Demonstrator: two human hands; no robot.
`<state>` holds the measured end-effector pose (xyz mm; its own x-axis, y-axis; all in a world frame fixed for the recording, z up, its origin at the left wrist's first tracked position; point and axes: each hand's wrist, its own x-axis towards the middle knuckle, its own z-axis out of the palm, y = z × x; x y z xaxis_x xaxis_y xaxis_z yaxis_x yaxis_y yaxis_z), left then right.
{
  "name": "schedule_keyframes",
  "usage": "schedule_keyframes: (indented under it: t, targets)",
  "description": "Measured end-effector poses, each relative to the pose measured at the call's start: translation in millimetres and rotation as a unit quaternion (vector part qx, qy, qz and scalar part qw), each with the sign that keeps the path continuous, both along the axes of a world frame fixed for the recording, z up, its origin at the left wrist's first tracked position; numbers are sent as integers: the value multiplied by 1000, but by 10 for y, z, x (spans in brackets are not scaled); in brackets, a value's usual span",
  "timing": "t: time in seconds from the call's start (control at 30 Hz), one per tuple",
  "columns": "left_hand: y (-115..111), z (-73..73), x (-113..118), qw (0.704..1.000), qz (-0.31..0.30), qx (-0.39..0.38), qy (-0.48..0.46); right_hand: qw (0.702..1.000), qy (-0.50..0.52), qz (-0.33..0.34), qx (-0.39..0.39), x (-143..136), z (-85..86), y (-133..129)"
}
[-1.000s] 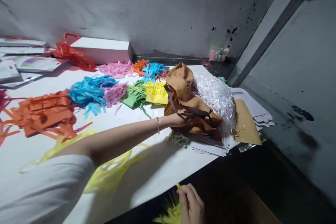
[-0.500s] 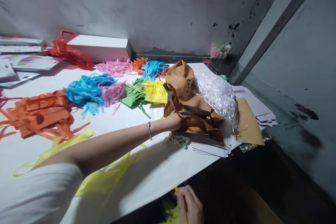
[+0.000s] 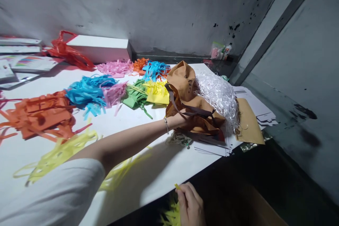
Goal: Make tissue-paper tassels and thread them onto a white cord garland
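Bright overhead light on the white table (image 3: 169, 169), dim right side, hard arm shadow, wide-angle edge stretch.

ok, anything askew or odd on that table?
Yes. The paper stack under the brown bag juts past the table edge, as does the tan envelope. White shredded paper spills over both. Left hand is at the bag.

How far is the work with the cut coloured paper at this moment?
Done: fringed orange, blue, pink and green bundles lie sorted on the table. In hand: the left hand reaches into the brown bag, while the right hand pinches yellow strips below the table edge. Left: loose yellow strips lie unbundled near the front.
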<state>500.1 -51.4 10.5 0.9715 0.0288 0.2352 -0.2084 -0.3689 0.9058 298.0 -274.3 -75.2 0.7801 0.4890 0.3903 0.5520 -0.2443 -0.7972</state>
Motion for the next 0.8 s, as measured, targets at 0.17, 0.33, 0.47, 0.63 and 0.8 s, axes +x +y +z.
schedule_keyframes:
  t: [0.17, 0.33, 0.47, 0.63, 0.8]
  targets:
    - [74, 110, -351, 991, -3, -109, 78, 1000, -15, 8, -11, 99, 114, -102]
    - [53, 192, -1297, 948, -38, -266, 170, 1000, -14, -7, 19, 167, 466, -70]
    - [-31, 292, -2097, 847, -7, -479, 232, 999, -26, 18, 34, 115, 773, 116]
    - [-86, 325, -2689, 811, 88, -552, 173, 993, -47, 100, 37, -90, 973, 495]
    - [-46, 232, -3063, 825, 155, -537, 84, 986, -85, 141, 6, -339, 995, 756]
